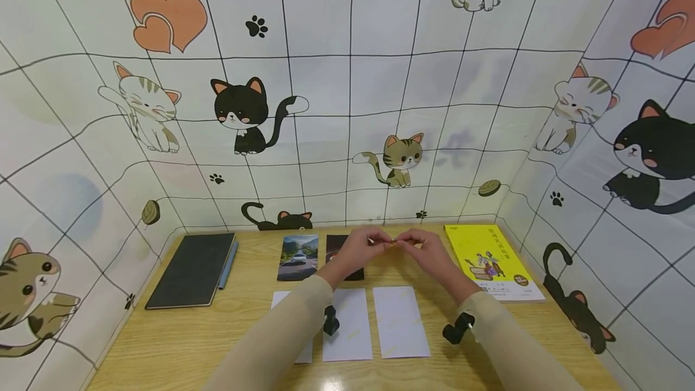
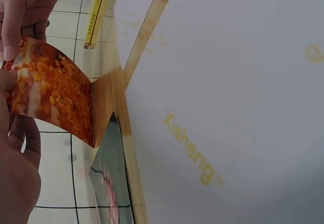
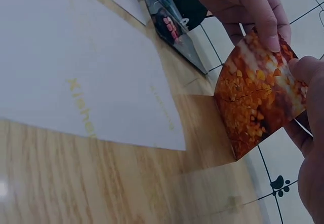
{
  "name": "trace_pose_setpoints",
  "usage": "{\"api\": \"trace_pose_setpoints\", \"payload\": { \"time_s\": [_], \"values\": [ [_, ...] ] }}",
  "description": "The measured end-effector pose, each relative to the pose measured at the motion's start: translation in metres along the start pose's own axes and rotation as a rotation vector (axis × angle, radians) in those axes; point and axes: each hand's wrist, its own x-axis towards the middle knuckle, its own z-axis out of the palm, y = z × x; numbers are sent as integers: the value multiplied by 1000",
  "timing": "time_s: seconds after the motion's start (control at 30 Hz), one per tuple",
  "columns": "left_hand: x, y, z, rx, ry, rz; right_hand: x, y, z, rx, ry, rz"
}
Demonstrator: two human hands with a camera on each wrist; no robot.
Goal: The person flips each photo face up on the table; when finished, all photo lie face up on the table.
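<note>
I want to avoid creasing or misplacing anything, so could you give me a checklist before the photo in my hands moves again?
1. Both hands gripping the orange-toned photo: ok; left hand and right hand pinch its upper edge.
2. Lower edge meeting the tabletop: ok, as far as both wrist views show.
3. Photo flat: not ok; it is bowed.
4. Car photo clear of the hands: ok; it lies left of them.
5. Dark photo fully visible from the head: not ok; the left hand and wrist hide part.
6. Photo free of creases: cannot tell.
</note>
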Motion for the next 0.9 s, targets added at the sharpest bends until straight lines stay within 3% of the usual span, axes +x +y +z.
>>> {"api": "trace_pose_setpoints", "payload": {
  "time_s": [0.3, 0.57, 0.73, 0.9],
  "values": [
    [4, -8, 3, -34, 47, -28, 7, -8, -4, 5, 74, 12],
    [7, -3, 2, -86, 80, -102, 17, -20, -6, 38, 128, -16],
    [4, 0, 2, -134, 78, -142, 22, -29, -6, 32, 149, -28],
    [1, -1, 4, -177, 47, -128, 24, -32, -5, 45, 161, -7]
  ]
}}
